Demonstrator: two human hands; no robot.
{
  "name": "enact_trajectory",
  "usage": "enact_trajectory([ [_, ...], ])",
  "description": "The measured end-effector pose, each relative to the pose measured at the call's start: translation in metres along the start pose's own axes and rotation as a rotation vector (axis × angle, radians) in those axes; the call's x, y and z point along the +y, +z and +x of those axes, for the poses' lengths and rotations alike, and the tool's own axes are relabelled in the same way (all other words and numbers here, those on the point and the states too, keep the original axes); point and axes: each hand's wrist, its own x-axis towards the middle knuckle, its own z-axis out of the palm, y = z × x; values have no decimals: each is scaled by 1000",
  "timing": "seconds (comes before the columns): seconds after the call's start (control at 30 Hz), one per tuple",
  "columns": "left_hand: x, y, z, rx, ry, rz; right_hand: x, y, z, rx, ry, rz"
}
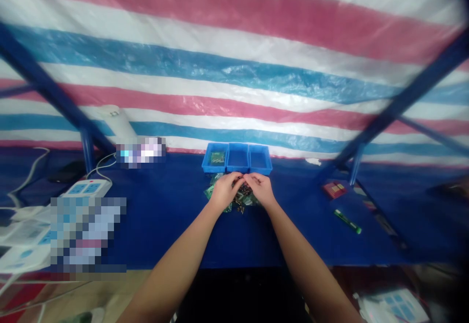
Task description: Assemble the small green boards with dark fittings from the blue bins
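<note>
Both hands meet over a pile of small metal parts and little green-tinted packets on the blue table. Thumb and fingers of my left hand are pinched together at the pile's top left. Opposite it, my right hand is pinched too, its fingertips almost touching the left ones. Whatever lies between the fingertips is too small to make out. Just beyond the hands stand three joined blue trays: the left tray holds green-tinted packets, while nothing shows in the middle tray and the right tray.
On the left are a white power strip, cables and blurred-out items. A white cylinder stands behind. To the right lie a red box and a green stick-shaped packet. Blue frame bars slant up against a striped sheet.
</note>
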Motion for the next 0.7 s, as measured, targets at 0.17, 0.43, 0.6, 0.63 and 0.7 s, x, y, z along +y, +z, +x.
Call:
enact_trajectory([
  [0.17, -6, 4, -1, 28, 61, 31, 0, 0, 1, 23, 14, 85],
  [0.43, 0, 1, 0, -26, -5, 14, -2, -1, 3, 23, 14, 96],
  [0.6, 6, -3, 1, -31, -9, 0, -1, -2, 4, 57, 51, 100],
  [0.63, 6, -3, 1, -31, -8, -7, -1, -2, 4, 54, 60, 79],
  [0.7, 7, -4, 1, -29, -15, -14, 0, -2, 4, 46, 72, 39],
])
